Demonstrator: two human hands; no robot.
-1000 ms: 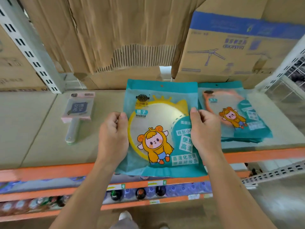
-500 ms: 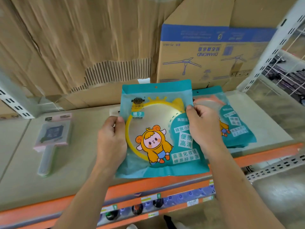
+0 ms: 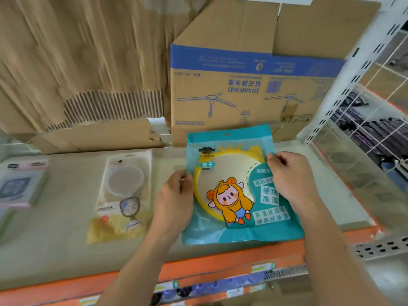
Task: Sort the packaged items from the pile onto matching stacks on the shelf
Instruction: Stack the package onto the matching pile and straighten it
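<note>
A teal mirror package [image 3: 231, 191] with a yellow-rimmed mirror and a cartoon sheep figure lies over the right part of the shelf [image 3: 66, 221]. My left hand [image 3: 176, 199] pinches its left edge. My right hand [image 3: 291, 175] pinches its right edge near the top. The stack of matching teal packages beneath it is hidden. To the left lie a clear-and-yellow packaged hand mirror [image 3: 123, 195] and, at the far left, a pink packaged item [image 3: 19, 184].
Cardboard boxes stand behind the shelf, one with a blue band and fan drawing [image 3: 254, 89]. A white perforated upright [image 3: 344, 85] and wire mesh close the right side. The orange shelf rail [image 3: 198, 268] runs along the front, with bottles on the level below.
Both hands carried the teal package to the right and set it over the teal stack, which no longer shows. The view swung right, and the clear-and-yellow package came into sight.
</note>
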